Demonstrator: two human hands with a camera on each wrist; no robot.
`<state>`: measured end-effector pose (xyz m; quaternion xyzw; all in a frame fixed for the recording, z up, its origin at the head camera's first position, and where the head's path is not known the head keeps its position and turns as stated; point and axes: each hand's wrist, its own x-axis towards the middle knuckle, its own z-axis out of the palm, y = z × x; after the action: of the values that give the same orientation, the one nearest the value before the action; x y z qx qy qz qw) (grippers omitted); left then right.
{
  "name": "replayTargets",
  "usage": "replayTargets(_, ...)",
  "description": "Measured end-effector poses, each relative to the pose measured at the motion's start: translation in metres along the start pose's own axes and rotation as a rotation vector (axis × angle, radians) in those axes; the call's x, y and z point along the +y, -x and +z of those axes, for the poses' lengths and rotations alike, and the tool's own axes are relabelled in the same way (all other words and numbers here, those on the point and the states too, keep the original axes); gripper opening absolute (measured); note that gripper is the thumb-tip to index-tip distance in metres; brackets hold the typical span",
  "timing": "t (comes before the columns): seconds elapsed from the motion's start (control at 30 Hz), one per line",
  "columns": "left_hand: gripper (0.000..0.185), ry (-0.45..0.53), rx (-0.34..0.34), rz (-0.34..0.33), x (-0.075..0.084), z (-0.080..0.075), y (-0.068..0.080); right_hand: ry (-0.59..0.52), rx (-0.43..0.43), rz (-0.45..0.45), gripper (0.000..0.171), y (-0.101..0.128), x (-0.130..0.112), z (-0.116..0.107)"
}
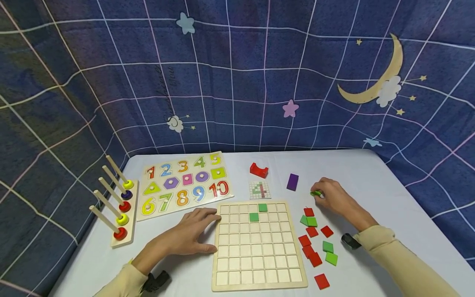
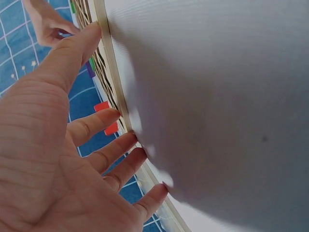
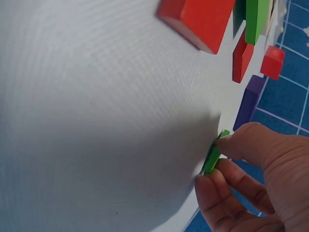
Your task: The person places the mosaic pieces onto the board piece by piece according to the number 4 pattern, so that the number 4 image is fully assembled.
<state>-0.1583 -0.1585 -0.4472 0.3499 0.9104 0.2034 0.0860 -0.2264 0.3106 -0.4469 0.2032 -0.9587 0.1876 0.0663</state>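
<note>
A wooden grid board (image 1: 258, 272) lies on the white table (image 1: 386, 177) with two green tiles (image 1: 258, 212) set in its upper rows. My left hand (image 1: 189, 236) lies flat with straight fingers against the board's left edge (image 2: 112, 67). My right hand (image 1: 331, 196) pinches a green tile (image 1: 316, 193) (image 3: 212, 155) at the table surface, right of the board. Loose red and green tiles (image 1: 315, 241) lie between the board and my right forearm.
A number puzzle board (image 1: 183, 183) and a peg stacker with rings (image 1: 116, 208) sit at the left. A red arch block (image 1: 258, 170), a small pattern card (image 1: 259, 189) and a purple block (image 1: 292, 182) lie beyond the grid board. Blue patterned cloth hangs behind.
</note>
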Motion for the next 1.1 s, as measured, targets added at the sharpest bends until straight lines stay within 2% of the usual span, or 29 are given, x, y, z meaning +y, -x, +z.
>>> replayTargets(0.17,0.077,0.007,-0.008,-0.001,0.0,0.0,0.0,-0.01,-0.005,-0.018,0.017,0.0,-0.009,-0.004)
replayTargets(0.47,0.078,0.006,-0.012,-0.009,-0.001,0.0,-0.001,-0.04,0.014,-0.178,0.015,0.0,-0.049,-0.005)
replayTargets(0.77,0.078,0.002,-0.031,-0.022,-0.001,0.0,-0.001,-0.044,-0.038,-0.4,0.017,0.001,-0.103,0.022)
replayTargets(0.93,0.078,0.012,-0.036,-0.027,-0.001,0.0,-0.002,-0.046,-0.026,-0.509,0.017,-0.004,-0.128,0.036)
replayTargets(1.1,0.077,0.016,-0.04,-0.034,-0.001,-0.001,-0.002,-0.053,-0.057,-0.557,0.013,-0.01,-0.147,0.048)
